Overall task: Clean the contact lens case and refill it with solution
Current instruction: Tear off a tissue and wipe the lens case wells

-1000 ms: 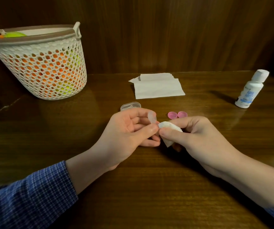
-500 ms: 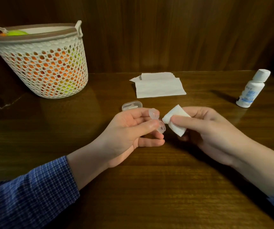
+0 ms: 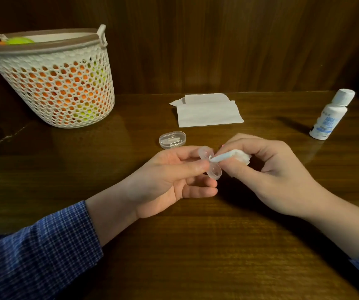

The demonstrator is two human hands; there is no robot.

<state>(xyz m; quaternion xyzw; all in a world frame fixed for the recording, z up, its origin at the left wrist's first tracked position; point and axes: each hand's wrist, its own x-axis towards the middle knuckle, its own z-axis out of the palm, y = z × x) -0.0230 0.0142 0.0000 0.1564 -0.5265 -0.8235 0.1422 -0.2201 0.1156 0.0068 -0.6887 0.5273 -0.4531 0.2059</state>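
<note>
My left hand (image 3: 165, 176) pinches a clear two-cup contact lens case (image 3: 211, 163) between thumb and fingers, just above the table, its cups facing right. My right hand (image 3: 269, 169) holds a small folded white tissue (image 3: 237, 156) and presses its corner against the middle of the case. The white solution bottle (image 3: 331, 114) with its cap on stands at the right of the table. The pink caps are hidden behind my right hand, apart from a pink speck at its top edge.
A small clear oval box (image 3: 172, 139) lies just beyond my left hand. Folded white tissues (image 3: 208, 111) lie at the back centre. A white mesh basket (image 3: 52, 83) with orange and green contents stands at the back left. A wooden wall rises behind the dark wooden table (image 3: 195, 245).
My right hand drew the tissue back from the case, then brought it in again with a corner against the case. My left hand turned the case so both cups show.
</note>
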